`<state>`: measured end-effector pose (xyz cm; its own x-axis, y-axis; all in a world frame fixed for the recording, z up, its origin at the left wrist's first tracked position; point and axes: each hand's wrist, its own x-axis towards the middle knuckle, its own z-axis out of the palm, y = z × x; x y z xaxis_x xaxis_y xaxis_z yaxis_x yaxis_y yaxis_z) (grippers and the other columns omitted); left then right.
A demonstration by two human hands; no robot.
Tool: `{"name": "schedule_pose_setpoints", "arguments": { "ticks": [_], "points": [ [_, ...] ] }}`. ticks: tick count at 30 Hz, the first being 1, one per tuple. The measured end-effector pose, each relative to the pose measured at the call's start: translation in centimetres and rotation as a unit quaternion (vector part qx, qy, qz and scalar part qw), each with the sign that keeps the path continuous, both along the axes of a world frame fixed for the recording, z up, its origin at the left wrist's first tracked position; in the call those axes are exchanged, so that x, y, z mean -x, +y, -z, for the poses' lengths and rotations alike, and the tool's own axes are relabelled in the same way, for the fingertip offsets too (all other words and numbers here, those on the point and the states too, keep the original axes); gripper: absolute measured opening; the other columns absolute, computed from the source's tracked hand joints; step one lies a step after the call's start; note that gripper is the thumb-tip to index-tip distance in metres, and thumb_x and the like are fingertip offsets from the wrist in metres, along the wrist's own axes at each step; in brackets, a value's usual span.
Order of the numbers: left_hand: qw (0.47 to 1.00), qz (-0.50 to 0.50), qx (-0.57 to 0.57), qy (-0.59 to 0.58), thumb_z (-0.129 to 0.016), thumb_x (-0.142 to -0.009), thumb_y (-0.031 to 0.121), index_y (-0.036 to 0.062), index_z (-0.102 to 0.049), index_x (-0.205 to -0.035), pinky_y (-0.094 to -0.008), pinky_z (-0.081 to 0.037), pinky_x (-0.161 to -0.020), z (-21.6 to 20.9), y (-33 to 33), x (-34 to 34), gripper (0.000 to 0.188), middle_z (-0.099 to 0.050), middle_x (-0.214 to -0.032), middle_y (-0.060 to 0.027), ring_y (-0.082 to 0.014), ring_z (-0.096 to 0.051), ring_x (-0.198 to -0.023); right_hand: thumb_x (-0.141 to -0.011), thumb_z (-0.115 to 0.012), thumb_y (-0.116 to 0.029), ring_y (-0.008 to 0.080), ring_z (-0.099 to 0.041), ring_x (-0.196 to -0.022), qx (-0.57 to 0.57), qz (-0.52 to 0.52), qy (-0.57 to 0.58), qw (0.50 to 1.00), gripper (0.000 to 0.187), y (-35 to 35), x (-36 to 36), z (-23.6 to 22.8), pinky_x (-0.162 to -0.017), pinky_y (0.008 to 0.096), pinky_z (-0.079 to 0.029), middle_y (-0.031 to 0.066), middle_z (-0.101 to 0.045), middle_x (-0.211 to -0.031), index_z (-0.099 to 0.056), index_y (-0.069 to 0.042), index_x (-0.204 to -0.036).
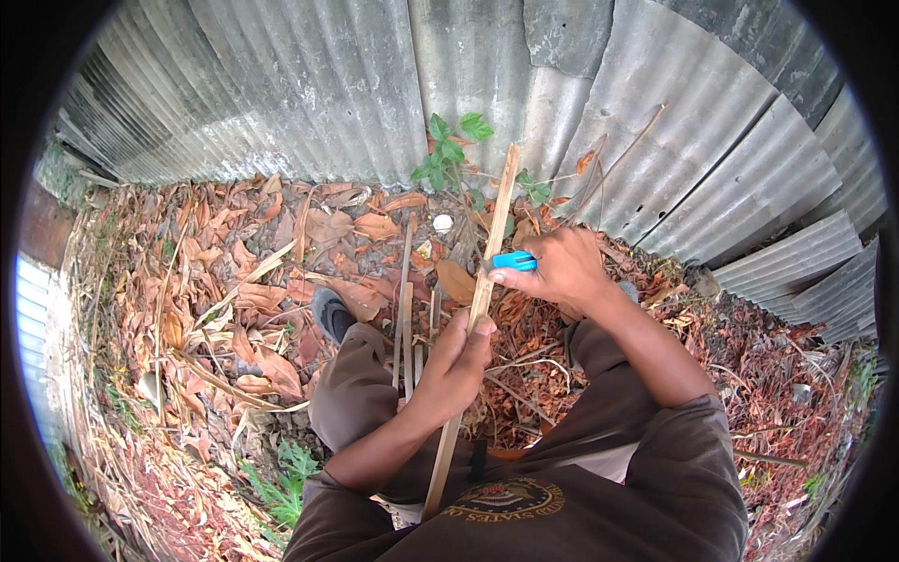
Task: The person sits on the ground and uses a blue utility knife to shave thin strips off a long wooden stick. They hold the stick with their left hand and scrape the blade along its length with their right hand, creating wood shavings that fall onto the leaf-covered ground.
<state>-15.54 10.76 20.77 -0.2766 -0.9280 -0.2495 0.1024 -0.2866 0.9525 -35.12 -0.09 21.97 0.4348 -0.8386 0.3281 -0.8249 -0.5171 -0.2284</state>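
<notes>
A long, flat strip of pale wood (pixel 503 199) slants up from my lap, its far end pointing at the metal fence. My left hand (pixel 453 367) is wrapped round it near the middle. Just above that grip, my right hand (pixel 565 267) is closed on a blue-handled cutter knife (pixel 514 261). The knife meets the right edge of the strip, and its blade lies across the wood. How far the blade bites in is too small to tell. Several thinner wood strips (pixel 405 309) lie on the ground to the left of my left hand, beside my leg.
A corrugated metal fence (pixel 309 84) runs across the far side and bends round to the right. Dry brown leaves (pixel 272 300) cover the ground. A green plant (pixel 445 155) grows at the fence foot, near a small white round object (pixel 443 224). Weeds (pixel 286 482) stand at lower left.
</notes>
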Motion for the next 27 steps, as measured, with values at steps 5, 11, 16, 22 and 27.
{"name": "schedule_pose_setpoints", "arguments": {
  "ticks": [5,11,16,22,27],
  "points": [
    [1.0,-0.007,-0.004,-0.018,-0.044,-0.103,0.025,0.0037,-0.05,-0.102,-0.0249,-0.034,-0.053,0.1,0.0,-0.1,0.022,-0.042,-0.069,0.0024,-0.0062,-0.038,-0.06,-0.071,-0.063,-0.073,0.0326,-0.058,-0.045,0.041,-0.011,-0.02,0.999,0.061,-0.6,0.1,0.7,-0.045,0.0422,-0.046,0.0104,-0.054,-0.047,-0.067,-0.012,-0.061],
    [0.999,-0.007,0.013,-0.029,-0.045,-0.102,0.025,0.0033,-0.051,-0.102,-0.0255,-0.035,-0.054,-0.3,0.0,0.0,0.023,-0.043,-0.068,0.002,-0.0066,-0.04,-0.06,-0.07,-0.063,-0.073,0.0308,-0.058,-0.047,0.075,-0.022,-0.018,0.997,0.06,-1.1,0.3,0.6,-0.047,0.0408,-0.046,0.0078,-0.054,-0.048,-0.065,-0.014,-0.061],
    [0.999,-0.003,0.027,-0.04,-0.044,-0.102,0.024,0.0028,-0.05,-0.102,-0.0256,-0.036,-0.055,-0.3,0.1,0.1,0.022,-0.043,-0.068,0.0019,-0.0064,-0.041,-0.061,-0.069,-0.064,-0.073,0.0299,-0.058,-0.049,0.079,-0.017,0.003,0.997,0.059,-1.5,0.6,0.4,-0.049,0.0412,-0.046,0.0066,-0.056,-0.051,-0.064,-0.015,-0.061],
    [0.999,0.012,0.02,-0.048,-0.043,-0.102,0.022,0.0026,-0.048,-0.104,-0.0253,-0.036,-0.055,-0.6,0.5,0.0,0.02,-0.042,-0.069,0.0017,-0.0061,-0.04,-0.061,-0.069,-0.064,-0.073,0.0298,-0.058,-0.048,0.09,-0.017,0.004,0.996,0.061,-2.2,1.2,0.4,-0.048,0.0419,-0.046,0.008,-0.055,-0.051,-0.061,-0.013,-0.059],
    [0.999,0.017,0.014,-0.043,-0.044,-0.102,0.02,0.0026,-0.046,-0.104,-0.0255,-0.035,-0.055,-0.9,0.2,0.2,0.017,-0.042,-0.07,0.0007,-0.0065,-0.039,-0.061,-0.073,-0.06,-0.073,0.0323,-0.059,-0.049,0.101,0.009,-0.009,0.995,0.065,-2.8,1.3,0.3,-0.049,0.0432,-0.046,0.0112,-0.056,-0.051,-0.06,-0.01,-0.058]
  ]
}}
